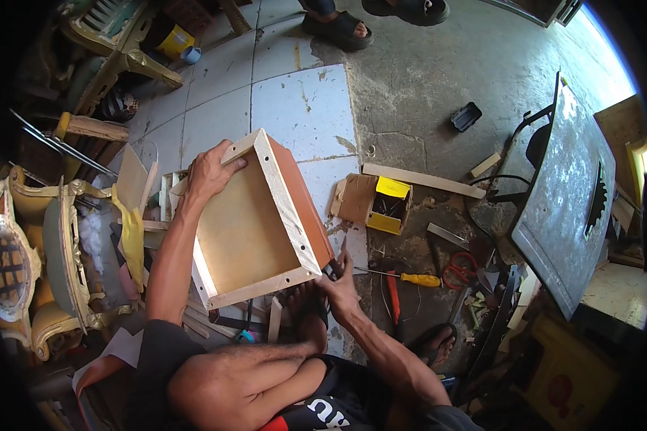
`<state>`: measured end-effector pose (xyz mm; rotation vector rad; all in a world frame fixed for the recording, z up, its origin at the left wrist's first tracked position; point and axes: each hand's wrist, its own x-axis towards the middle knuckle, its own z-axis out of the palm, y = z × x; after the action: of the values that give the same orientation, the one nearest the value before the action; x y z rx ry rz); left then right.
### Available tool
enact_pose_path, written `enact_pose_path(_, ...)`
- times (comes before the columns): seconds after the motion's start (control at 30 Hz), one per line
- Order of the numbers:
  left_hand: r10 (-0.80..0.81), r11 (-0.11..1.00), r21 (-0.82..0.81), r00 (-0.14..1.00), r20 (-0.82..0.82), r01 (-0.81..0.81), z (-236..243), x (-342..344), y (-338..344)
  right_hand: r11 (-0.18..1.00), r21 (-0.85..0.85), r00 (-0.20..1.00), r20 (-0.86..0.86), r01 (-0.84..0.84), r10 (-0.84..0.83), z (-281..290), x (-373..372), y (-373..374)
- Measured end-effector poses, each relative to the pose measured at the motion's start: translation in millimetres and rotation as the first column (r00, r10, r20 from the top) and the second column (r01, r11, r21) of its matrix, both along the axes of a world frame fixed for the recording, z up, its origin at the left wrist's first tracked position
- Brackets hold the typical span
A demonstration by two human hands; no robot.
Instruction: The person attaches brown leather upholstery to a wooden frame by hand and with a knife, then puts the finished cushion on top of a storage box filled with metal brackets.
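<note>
A shallow open wooden box is tilted up above my legs, its hollow side toward me. Pale wood strips with small dark holes form its rim, and its right outer side is reddish brown. My left hand is closed over the upper left edge, with the thumb on the inside. At the lower right corner my right hand is curled around a small dark object, largely hidden by the fingers. Just right of that hand, a screwdriver with a yellow handle lies on the floor above red-handled pliers.
A small yellow carton of dark hardware sits right of the box, below a long wood strip. Farther right stands a metal saw table with a toothed blade. Carved chair frames crowd the left. Another person's sandalled foot is at the top.
</note>
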<state>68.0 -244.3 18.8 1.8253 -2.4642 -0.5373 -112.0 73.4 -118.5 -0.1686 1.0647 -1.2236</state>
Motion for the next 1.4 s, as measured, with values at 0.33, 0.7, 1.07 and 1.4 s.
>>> enact_pose_path(0.33, 0.065, 0.933, -0.298, 0.909, -0.413, -0.202, 13.7, 75.2, 21.8, 0.953, -0.271, 0.991, 0.017, 0.135, -0.136, 43.8, -14.8, -58.4)
enact_pose_path(0.7, 0.061, 0.729, -0.249, 0.423, -0.904, -0.638, -17.0, 83.4, 108.0, 0.666, -0.663, 0.939, -0.226, -0.343, 0.258, 146.8, -110.1, -232.1)
enact_pose_path(1.07, 0.511, 0.715, 0.124, 0.393, -0.764, -0.688, -101.6, 146.6, 245.0, 0.552, -0.477, 0.729, -0.457, -0.684, 0.51, 102.5, -129.6, -240.1)
enact_pose_path(1.4, -0.256, 0.909, -0.416, 0.836, -0.486, 0.037, 58.8, 78.9, 54.7, 0.597, -0.436, 0.737, -0.454, -0.674, 0.5, 120.9, -130.2, -234.1)
